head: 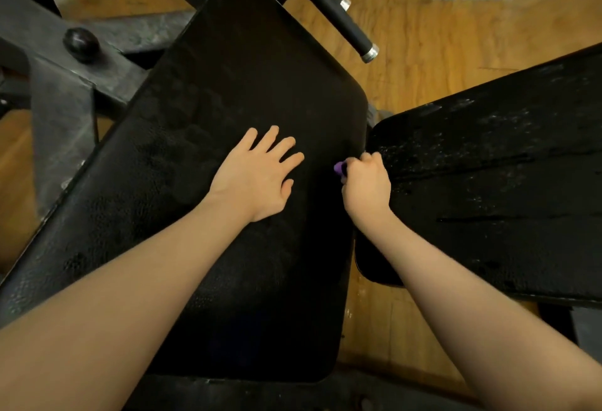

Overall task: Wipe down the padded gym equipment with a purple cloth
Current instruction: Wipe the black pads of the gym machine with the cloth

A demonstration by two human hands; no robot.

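My left hand (260, 176) lies flat, fingers spread, on the centre black padded seat (228, 91); my right hand (366, 187) grips the bunched purple cloth (339, 168). The speckled right-side black pad (488, 166) looks unwiped.

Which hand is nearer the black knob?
Left. The left hand lies flat on the pad, nearer the black knob; the right hand, gripping the purple cloth, is farther.

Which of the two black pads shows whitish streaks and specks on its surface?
The pad on the right, beside the right hand that grips the purple cloth. The larger pad under the flat left hand looks evenly dark.
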